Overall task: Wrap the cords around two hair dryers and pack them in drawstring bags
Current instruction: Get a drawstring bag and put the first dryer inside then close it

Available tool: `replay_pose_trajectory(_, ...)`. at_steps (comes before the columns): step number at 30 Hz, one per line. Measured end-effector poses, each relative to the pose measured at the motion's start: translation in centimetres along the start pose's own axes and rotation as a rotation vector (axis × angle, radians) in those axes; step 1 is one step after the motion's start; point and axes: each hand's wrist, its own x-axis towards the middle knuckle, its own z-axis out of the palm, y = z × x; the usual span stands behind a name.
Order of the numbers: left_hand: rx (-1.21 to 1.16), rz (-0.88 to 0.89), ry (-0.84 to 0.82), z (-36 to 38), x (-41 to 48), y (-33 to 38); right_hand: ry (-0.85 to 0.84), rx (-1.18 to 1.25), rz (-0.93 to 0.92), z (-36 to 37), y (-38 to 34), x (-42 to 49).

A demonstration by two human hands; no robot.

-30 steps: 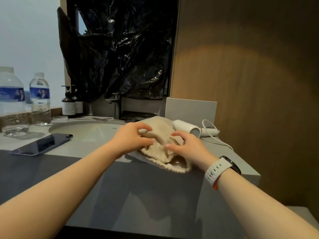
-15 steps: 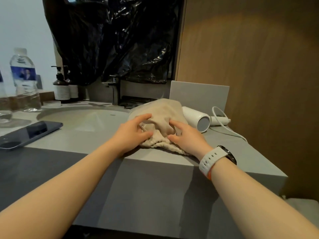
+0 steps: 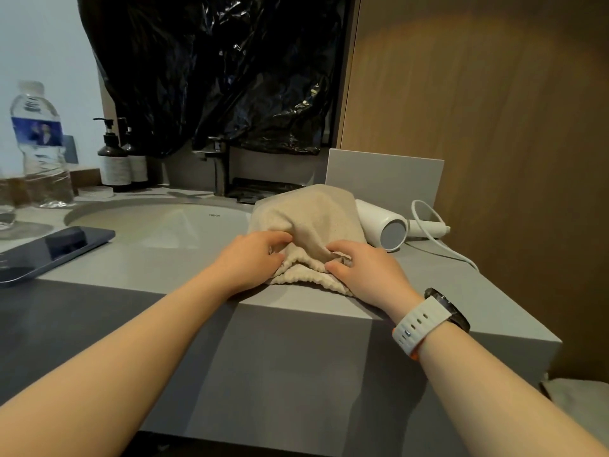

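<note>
Hands (image 3: 253, 258) lower, bag (image 3: 313, 222) mouth facing viewer

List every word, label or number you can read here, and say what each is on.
Sink basin: small dark brand mark on its far inner wall, too small to read.
Water bottle: blue label with a picture, no legible text.
Pump bottles: pale labels, print too blurred to read.
Nothing else carries text.

Both hands (image 3: 253, 258) bunched bag mouth (image 3: 309, 275) tighter (ruffled now).
</note>
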Motion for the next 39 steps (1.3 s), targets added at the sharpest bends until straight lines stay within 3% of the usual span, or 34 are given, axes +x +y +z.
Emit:
replay_pose_trajectory(9, -0.4, 0.025, 0.0, -1.9, -2.6, -2.5, -0.025, 0.171, 0.029, -2.4, 2.8, -2.9)
replay_pose_trajectory(15, -0.231, 0.097, 0.175, -3.0, -6.7, -3.8, 0.004, 0.07, 0.086, -4.1, 5.3, -6.5)
replay_pose_trajectory(22, -0.365, -0.019, 0.252, -3.4, -8.4, -3.9, 0.05, 0.056, 0.131, -4.1, 5.6, -7.6)
replay_pose_trajectory(34, -0.079, -0.185, 0.499, -4.3, -9.8, -4.7, 0.222, -0.076, 0.298, -3.7, 6.6, -7.5)
replay_pose_trajectory(39, -0.076, -0.078, 0.287, -4.2, -9.7, -4.2, 0.134, -0.1, 0.313, -4.1, 6.1, -7.4)
